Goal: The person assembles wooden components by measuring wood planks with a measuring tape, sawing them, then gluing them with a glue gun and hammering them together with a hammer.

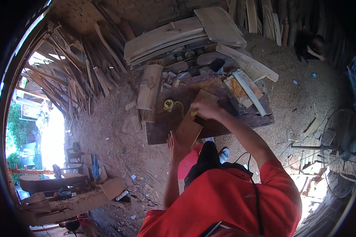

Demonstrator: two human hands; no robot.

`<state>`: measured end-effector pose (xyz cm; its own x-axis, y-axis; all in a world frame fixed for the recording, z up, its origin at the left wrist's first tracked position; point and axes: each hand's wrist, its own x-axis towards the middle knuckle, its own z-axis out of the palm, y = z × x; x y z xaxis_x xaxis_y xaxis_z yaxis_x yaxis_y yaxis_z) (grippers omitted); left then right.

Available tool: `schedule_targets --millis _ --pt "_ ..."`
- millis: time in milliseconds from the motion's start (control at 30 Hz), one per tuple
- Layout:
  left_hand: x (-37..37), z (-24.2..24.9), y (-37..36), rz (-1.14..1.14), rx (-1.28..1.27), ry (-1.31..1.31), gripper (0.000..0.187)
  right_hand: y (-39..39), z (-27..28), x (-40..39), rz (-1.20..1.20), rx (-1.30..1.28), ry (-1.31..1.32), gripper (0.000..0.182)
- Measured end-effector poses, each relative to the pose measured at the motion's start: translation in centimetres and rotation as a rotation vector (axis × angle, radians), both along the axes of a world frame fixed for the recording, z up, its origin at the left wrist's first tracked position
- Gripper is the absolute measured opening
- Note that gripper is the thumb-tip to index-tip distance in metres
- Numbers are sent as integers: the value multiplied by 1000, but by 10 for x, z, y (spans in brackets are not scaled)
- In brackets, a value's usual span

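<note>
Left hand (177,147) flat against board (194,118), right hand (203,107) clamped on top; positioned on workbench (162,132), uncut; tape measure (169,104) idle.

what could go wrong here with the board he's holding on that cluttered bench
1. The wooden board overhangs the near edge of the workbench, steadied only by the left hand and right hand; it could tip or slide off.
2. The yellow tape measure lies close beside the board and could be knocked off.
3. Loose offcuts crowd the bench, leaving little flat support.
</note>
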<state>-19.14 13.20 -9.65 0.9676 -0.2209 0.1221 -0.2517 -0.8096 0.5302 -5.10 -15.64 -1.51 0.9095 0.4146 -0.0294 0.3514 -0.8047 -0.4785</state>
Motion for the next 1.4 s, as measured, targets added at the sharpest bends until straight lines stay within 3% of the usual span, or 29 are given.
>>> schedule_targets --millis 67,100,200,233,333,367,467,500,600,633,767,900,1000,1033,1133,1167,1367,1400 --pt "2 17 -5 1 -47 62 142 13 -12 -22 214 -83 -34 44" --pt "2 22 -7 0 -70 95 143 10 -8 -26 225 56 -2 44" --pt "6 17 -7 27 -101 111 157 -27 10 -16 -29 345 103 44" --pt "4 14 -9 21 -69 76 156 -38 -12 -7 -191 227 -44 45" --pt "11 6 -17 19 -19 -18 154 -18 30 -35 -256 18 191 42" --pt "12 1 -17 25 -28 -17 153 -11 14 -46 -77 -52 81 41" --pt "13 -19 -13 6 -48 -15 151 -15 -23 -56 15 77 -158 37" --pt "15 -26 -8 13 -50 -24 150 -28 -16 -45 -83 189 -21 35" --pt "16 -35 -5 21 -23 -33 149 -49 11 -22 -320 107 46 34" --pt "16 -33 -8 24 -15 -15 149 -42 15 -24 -330 93 132 34" --pt "19 -25 -5 26 12 73 150 4 -9 -51 43 -43 29 32" --pt "27 -10 0 3 32 110 151 -36 5 -28 -250 216 112 28" --pt "37 3 -2 -12 -18 137 157 -43 -2 -8 -361 86 2 27" --pt "42 8 -4 -6 23 139 159 -31 -3 -17 -303 91 -153 27" --pt "48 25 -6 13 151 186 161 5 -10 -33 -83 146 -51 30" --pt "52 32 -9 17 189 203 160 4 -15 -28 -57 290 -21 34" --pt "57 16 -11 86 158 271 156 -25 24 42 -378 136 87 32" --pt "60 17 -13 81 140 283 156 -18 21 41 -290 121 33 31"
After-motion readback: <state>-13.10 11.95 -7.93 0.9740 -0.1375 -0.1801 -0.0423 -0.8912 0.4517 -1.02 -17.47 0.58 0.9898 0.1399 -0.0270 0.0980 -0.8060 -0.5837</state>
